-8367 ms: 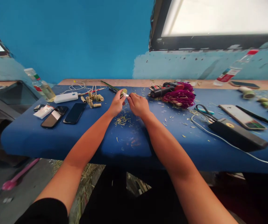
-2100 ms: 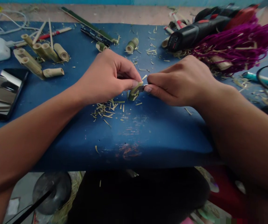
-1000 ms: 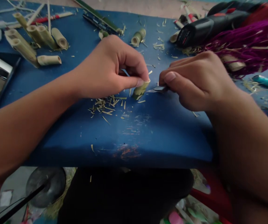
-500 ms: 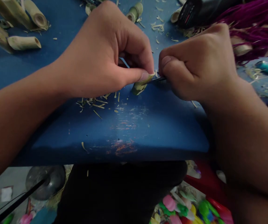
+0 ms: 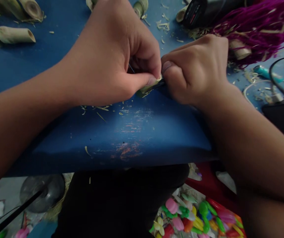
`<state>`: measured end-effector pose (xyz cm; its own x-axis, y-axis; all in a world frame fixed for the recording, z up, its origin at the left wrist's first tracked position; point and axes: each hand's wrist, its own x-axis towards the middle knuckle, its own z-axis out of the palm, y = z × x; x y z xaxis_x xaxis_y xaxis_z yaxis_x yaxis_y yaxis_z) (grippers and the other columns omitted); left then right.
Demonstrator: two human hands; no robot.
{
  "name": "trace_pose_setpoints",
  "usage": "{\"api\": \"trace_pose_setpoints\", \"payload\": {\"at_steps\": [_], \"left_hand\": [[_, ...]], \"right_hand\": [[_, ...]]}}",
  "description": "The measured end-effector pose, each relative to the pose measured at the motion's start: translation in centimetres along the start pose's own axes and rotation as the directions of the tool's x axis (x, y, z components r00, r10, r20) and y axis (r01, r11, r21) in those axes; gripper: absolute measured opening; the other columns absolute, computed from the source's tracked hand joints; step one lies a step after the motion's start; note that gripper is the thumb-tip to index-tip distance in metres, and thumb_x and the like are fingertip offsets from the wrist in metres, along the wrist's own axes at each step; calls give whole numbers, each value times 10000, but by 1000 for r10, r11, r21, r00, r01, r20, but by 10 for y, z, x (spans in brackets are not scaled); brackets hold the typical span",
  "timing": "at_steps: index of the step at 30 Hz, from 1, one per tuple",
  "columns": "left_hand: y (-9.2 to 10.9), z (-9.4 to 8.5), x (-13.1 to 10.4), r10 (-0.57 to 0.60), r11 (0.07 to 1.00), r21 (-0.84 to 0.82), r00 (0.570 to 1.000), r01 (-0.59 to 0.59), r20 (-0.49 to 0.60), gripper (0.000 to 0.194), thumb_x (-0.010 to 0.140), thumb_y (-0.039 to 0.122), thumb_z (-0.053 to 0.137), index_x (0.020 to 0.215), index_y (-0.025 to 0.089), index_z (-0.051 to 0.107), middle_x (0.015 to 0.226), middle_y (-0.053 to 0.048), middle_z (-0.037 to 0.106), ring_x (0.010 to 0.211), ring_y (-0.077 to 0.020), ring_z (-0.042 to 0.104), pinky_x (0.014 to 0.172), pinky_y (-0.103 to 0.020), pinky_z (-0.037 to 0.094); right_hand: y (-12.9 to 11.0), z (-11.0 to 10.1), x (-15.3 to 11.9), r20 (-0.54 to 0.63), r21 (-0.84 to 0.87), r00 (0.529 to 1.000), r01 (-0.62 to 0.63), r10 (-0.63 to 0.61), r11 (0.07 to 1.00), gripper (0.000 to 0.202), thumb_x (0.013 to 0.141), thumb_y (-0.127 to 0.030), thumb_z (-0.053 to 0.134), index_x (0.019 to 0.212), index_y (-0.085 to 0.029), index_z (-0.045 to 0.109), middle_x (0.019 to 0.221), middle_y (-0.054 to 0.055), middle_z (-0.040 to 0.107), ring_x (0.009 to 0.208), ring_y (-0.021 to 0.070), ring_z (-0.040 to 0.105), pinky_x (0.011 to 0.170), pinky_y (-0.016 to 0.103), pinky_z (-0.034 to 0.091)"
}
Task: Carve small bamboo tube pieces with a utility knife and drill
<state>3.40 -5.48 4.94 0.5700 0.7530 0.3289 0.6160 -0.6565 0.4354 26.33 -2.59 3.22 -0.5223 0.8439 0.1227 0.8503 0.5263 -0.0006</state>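
A short green bamboo-like piece [image 5: 147,90] is pinched between the thumb and fingers of my left hand [image 5: 112,62], low over the blue table [image 5: 82,125]. My right hand [image 5: 194,71] is closed in a fist just to the right, around a dark, thin tool, perhaps a knife [image 5: 159,85]. The tool's visible part meets the right side of the piece; its handle is hidden in my fist. Thin shavings [image 5: 103,108] lie below my left hand.
Cut stalk pieces [image 5: 15,35] lie at the upper left. A black object [image 5: 201,13] and purple strands [image 5: 258,31] are at the upper right, with a teal item [image 5: 268,73] and a dark cable [image 5: 272,67] nearby. Colourful balloon-like shapes [image 5: 189,215] are below the table edge.
My right hand has moved left, closer to my left hand, and the tool reaches further along the piece. The view has shifted, showing more of the right side.
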Motion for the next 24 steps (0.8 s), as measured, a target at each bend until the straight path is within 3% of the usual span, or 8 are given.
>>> {"api": "trace_pose_setpoints", "payload": {"at_steps": [6, 17, 21, 24], "left_hand": [[-4, 4, -1, 52, 992, -112, 998, -55, -31, 238, 1011, 304, 731, 1031, 172, 928, 955, -2, 830, 957, -205, 789, 1065, -383, 576], [-9, 8, 2, 39, 982, -181, 998, -46, -39, 138, 921, 263, 755, 850, 288, 871, 898, -12, 846, 898, -235, 818, 839, -366, 662], [-14, 12, 1, 44, 966, -252, 998, -56, -50, 128, 912, 259, 739, 866, 288, 854, 963, -24, 866, 913, -231, 816, 798, -357, 657], [-19, 15, 1, 91, 954, -281, 993, -108, -70, 104, 888, 236, 747, 865, 268, 844, 932, -42, 868, 865, -222, 805, 756, -351, 633]], "right_hand": [[1, 1, -1, -9, -32, 999, 32, -32, 999, 266, 962, -348, 442, 713, -260, 482, 690, 71, 550, 675, 229, 475, 657, 429, 207], [-6, 1, 0, 47, -121, 999, 9, -3, 993, 330, 1002, -323, 467, 805, -199, 699, 792, 82, 668, 733, 207, 507, 686, 385, 180], [-1, 7, 1, 9, -88, 998, 55, -55, 995, 392, 1037, -373, 437, 879, -196, 749, 807, 94, 697, 787, 228, 562, 723, 362, 271], [-1, 6, 3, 60, -92, 998, 4, 1, 996, 439, 1052, -395, 410, 928, -180, 772, 892, 130, 747, 852, 257, 608, 769, 375, 325]]}}
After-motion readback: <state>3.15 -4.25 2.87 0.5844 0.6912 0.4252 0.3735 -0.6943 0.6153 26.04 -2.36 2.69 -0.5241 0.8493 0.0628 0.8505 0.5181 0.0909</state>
